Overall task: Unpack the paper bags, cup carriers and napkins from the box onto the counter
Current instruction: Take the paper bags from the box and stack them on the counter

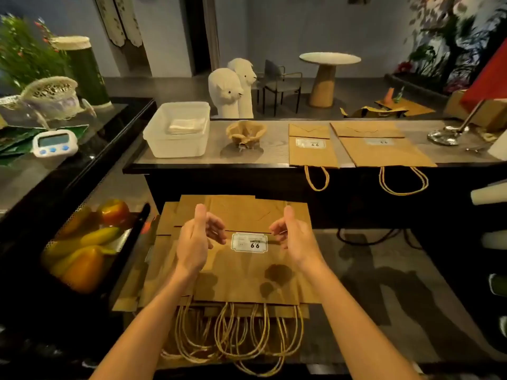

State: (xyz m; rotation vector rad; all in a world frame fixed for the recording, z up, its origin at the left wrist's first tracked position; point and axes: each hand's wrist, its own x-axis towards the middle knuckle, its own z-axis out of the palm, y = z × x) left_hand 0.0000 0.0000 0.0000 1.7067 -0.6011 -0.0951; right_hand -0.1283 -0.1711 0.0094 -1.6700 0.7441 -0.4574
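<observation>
Both hands are open and hold nothing: the left hand [194, 242] and the right hand [296, 239] hover palm to palm, fingers loosely bent, above the far half of the top bag, one on either side of its white label [249, 242], seemingly set to take the bag by its side edges and lift it. The stack of paper bags [247, 275] lies flat on what looks like the opened box [164, 223], whose flaps show past the stack's left edge; the cord handles [241, 333] trail off the near edge toward the person. Beyond, two bags [312, 149] already lie flat at the near edge of the counter [277, 144], right of middle, handles dangling over it. Left of them sit what looks like a cup carrier [245, 134] and, toward the left end, a white tub [175, 144] with napkins [186, 124] inside
</observation>
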